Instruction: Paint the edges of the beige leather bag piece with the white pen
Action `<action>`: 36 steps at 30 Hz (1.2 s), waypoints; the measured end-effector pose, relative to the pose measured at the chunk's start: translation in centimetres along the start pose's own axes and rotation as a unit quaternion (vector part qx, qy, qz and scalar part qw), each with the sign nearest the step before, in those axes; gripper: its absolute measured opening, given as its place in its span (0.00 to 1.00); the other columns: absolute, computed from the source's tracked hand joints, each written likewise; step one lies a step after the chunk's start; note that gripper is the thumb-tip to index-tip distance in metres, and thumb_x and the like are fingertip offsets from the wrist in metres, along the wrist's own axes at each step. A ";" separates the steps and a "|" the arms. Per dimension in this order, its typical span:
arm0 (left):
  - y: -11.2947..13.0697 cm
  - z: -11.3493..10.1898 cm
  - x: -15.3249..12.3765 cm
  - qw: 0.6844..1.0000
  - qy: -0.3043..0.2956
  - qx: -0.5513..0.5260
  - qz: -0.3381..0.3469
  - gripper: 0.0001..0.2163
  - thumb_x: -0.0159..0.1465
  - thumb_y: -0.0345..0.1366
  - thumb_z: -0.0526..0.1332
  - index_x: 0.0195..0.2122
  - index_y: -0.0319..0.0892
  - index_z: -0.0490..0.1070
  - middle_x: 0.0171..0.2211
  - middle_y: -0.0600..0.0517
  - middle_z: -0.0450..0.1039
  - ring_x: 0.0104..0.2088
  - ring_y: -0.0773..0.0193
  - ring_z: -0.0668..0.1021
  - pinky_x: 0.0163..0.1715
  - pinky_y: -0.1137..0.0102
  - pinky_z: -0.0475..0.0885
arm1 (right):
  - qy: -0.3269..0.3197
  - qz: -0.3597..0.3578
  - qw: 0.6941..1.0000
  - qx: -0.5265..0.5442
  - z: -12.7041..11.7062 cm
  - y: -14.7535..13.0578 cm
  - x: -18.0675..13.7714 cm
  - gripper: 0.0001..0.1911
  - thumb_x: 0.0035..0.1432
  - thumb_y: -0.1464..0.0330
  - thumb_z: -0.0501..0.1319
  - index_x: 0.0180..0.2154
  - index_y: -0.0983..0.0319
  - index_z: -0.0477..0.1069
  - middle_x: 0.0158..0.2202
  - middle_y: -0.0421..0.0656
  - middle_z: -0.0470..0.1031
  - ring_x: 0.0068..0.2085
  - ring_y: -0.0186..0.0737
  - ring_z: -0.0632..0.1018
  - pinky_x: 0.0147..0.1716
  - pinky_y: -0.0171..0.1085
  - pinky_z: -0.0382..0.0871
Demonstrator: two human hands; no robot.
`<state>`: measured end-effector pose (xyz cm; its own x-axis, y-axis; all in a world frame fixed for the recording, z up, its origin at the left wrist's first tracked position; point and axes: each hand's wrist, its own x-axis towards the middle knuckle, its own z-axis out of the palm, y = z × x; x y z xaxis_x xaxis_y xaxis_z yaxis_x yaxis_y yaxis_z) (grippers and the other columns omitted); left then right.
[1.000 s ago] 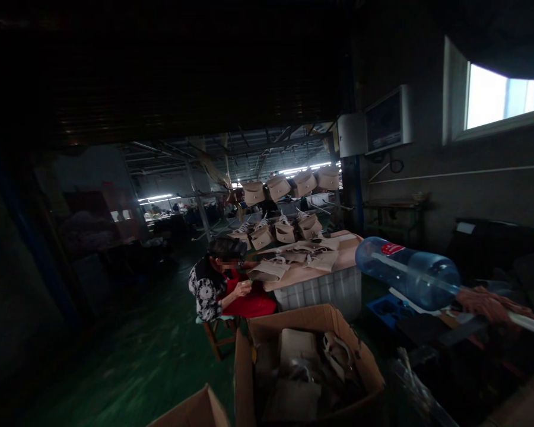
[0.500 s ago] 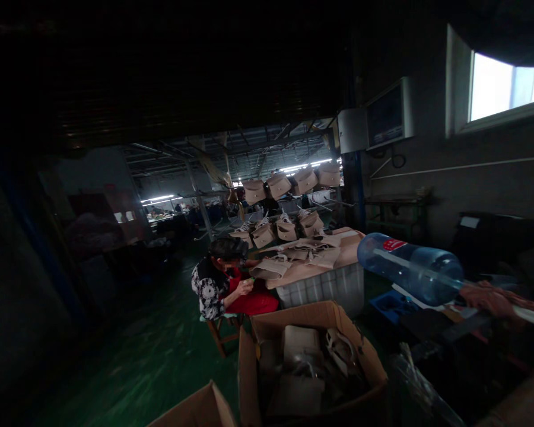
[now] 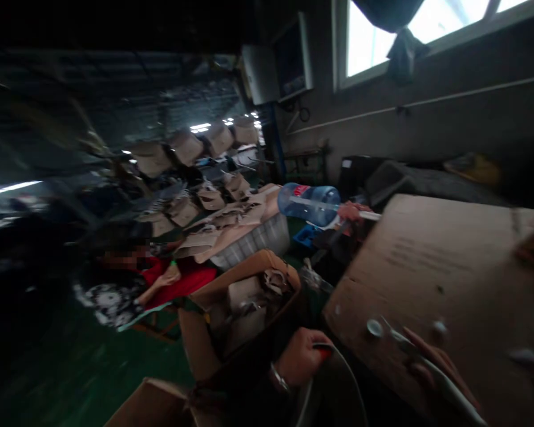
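Observation:
The view is smeared by motion. My left hand (image 3: 300, 356), with a bracelet at the wrist, is at the bottom centre. Its fingers are closed on the end of a pale curved strap (image 3: 347, 370) that arcs over a dark item below. At the lower right, the fingers of my right hand (image 3: 429, 367) are closed around a thin pale tool (image 3: 454, 391). That hand rests on a big brown cardboard sheet (image 3: 449, 261). A few small round metal pieces (image 3: 375, 327) lie on the sheet near the tool's tip.
An open carton (image 3: 204, 290) of beige bag parts stands left of my left hand, with another carton (image 3: 151, 406) at the bottom edge. A seated person (image 3: 160, 281) in red works beside a grey crate (image 3: 258, 237). A blue water bottle (image 3: 309, 201) lies behind, and beige bags (image 3: 187, 145) hang above.
The camera has swung right and down. Both my hands and the cardboard sheet have come into view; the carton, the seated person and the bottle have shifted left.

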<state>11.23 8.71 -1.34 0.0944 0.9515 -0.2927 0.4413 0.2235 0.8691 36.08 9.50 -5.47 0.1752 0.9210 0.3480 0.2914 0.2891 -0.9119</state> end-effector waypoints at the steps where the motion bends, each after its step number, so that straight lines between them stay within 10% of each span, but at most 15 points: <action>1: 0.2 0.3 0.3 1.000 -0.020 -0.005 0.009 0.12 0.54 0.33 0.61 0.36 0.37 0.83 0.32 0.47 0.81 0.37 0.56 0.79 0.38 0.66 0.70 | 0.000 0.030 1.000 0.003 -0.8 0.1 0.2 0.25 0.55 0.45 0.63 0.50 0.49 0.77 0.49 0.47 0.80 0.47 0.57 0.81 0.41 0.52 0.79; 7: 1.4 1.2 2.2 0.991 -0.124 -0.046 -0.005 0.08 0.54 0.33 0.64 0.31 0.36 0.81 0.31 0.49 0.79 0.34 0.60 0.77 0.36 0.68 0.68 | 0.021 0.100 0.995 0.006 -1.3 0.1 0.9 0.16 0.59 0.53 0.64 0.42 0.56 0.78 0.41 0.44 0.82 0.42 0.45 0.81 0.43 0.41 0.75; 36: 0.7 0.3 3.0 0.989 -0.106 -0.059 -0.085 0.09 0.51 0.36 0.69 0.32 0.36 0.82 0.29 0.49 0.81 0.31 0.61 0.77 0.32 0.70 0.69 | -0.042 0.013 0.992 -0.122 0.7 1.1 1.8 0.11 0.62 0.57 0.65 0.42 0.55 0.77 0.40 0.44 0.80 0.41 0.44 0.79 0.41 0.42 0.72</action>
<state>12.09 11.69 -1.79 0.2180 0.8354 -0.5045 0.3608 0.4114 0.8370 36.03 11.69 -6.00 0.1097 0.9490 0.2957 0.5084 0.2021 -0.8371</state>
